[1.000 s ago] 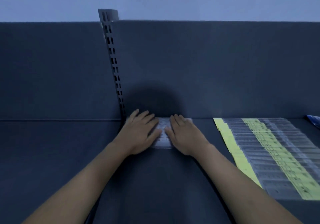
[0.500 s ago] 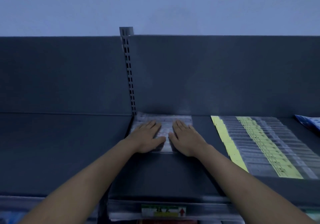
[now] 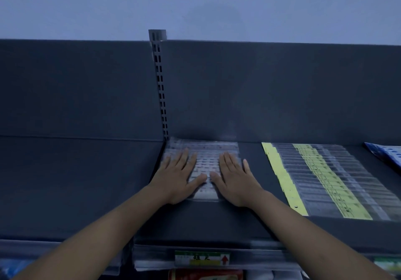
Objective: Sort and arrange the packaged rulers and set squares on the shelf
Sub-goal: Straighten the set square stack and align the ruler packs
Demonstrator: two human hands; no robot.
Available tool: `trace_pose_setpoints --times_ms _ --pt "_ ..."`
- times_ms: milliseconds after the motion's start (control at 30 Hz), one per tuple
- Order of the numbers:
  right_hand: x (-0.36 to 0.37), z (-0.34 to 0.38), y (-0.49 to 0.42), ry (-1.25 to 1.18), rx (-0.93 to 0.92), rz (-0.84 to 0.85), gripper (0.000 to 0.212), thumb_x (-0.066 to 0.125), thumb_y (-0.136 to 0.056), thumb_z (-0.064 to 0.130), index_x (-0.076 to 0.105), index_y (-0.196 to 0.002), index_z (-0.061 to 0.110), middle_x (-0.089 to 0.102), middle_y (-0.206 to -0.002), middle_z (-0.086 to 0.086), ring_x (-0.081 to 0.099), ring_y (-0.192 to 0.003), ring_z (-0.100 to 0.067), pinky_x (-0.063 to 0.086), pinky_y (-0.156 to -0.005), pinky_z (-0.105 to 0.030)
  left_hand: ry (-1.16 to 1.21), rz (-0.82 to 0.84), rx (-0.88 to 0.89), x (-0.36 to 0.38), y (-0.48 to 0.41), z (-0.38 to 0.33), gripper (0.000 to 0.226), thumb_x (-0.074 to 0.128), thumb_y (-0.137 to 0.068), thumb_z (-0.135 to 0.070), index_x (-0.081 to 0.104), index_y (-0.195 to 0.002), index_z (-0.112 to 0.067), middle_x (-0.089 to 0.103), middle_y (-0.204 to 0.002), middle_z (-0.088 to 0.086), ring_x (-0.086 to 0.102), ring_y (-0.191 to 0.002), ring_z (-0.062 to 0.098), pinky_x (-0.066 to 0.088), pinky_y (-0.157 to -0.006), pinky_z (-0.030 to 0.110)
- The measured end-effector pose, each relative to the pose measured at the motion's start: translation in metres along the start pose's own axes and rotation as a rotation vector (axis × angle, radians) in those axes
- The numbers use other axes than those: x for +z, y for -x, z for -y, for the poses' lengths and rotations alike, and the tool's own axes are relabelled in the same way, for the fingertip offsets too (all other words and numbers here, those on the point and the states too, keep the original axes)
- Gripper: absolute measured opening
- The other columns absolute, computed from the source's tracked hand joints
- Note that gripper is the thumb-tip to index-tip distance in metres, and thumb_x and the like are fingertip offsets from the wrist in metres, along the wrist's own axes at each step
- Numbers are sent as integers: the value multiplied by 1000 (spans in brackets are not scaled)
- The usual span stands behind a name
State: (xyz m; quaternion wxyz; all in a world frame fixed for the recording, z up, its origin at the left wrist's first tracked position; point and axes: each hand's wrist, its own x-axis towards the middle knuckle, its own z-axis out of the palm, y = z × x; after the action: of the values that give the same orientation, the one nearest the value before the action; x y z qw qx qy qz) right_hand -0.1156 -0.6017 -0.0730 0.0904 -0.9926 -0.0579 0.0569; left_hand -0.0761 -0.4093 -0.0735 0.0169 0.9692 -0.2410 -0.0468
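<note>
Hands: left hand (image 3: 178, 177) and right hand (image 3: 235, 180) flat, fingers straight, pressing the clear ruler packs (image 3: 205, 160) | Place: far left of the shelf (image 3: 217, 219) bay, beside the slotted upright (image 3: 160, 89) | Advice: press evenly; square edges to the back; mirror the yellow-labelled row (image 3: 321, 177) on the right

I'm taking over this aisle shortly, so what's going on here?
A person presses the left hand and right hand flat on a fanned batch of clear-packaged rulers on the dark shelf, right beside the slotted upright. Neither hand grips anything. Across a gap to the right lies a second, overlapping row of rulers with yellow cards.
</note>
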Motion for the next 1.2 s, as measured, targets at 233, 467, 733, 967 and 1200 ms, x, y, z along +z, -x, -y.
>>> trace_pose_setpoints --times_ms 233,467,733,967,1200 --pt "-31 -5 -37 -27 71 -26 75 10 -97 59 -8 -152 11 -11 -160 -3 -12 -147 -13 -12 -119 -42 27 -25 -18 -21 -35 14 90 7 -87 -75 -6 -154 -16 -9 -162 0 -9 -148 12 -10 -120 36" --pt "-22 -2 -39 100 140 51 85 7 -91 69 -1 -153 11 0 -161 -3 -4 -148 -13 -17 -117 -44 -48 -22 33 -14 -47 22 91 6 -87 -75 8 -154 -15 5 -162 3 4 -149 13 -3 -121 35" --pt "-15 -4 -43 55 154 48 77 10 -95 62 -10 -151 12 -10 -160 -4 -11 -147 -13 -13 -118 -37 -70 -26 89 -17 -56 21 77 16 -96 -63 10 -154 -11 10 -162 6 10 -149 19 0 -121 34" --pt "-11 -8 -35 43 145 -33 74 6 -96 60 -5 -152 12 -4 -161 -1 -9 -147 -10 -17 -115 -37 -110 -141 113 -18 -56 8 58 21 -102 -47 29 -149 -13 27 -158 6 26 -144 19 8 -120 34" --pt "-25 -18 -4 -73 98 -178 65 11 -101 50 5 -152 11 6 -161 -1 -2 -148 -10 -10 -119 -32 -195 -230 101 -35 -41 -27 51 21 -104 -38 26 -149 -16 29 -157 1 26 -144 15 2 -119 36"
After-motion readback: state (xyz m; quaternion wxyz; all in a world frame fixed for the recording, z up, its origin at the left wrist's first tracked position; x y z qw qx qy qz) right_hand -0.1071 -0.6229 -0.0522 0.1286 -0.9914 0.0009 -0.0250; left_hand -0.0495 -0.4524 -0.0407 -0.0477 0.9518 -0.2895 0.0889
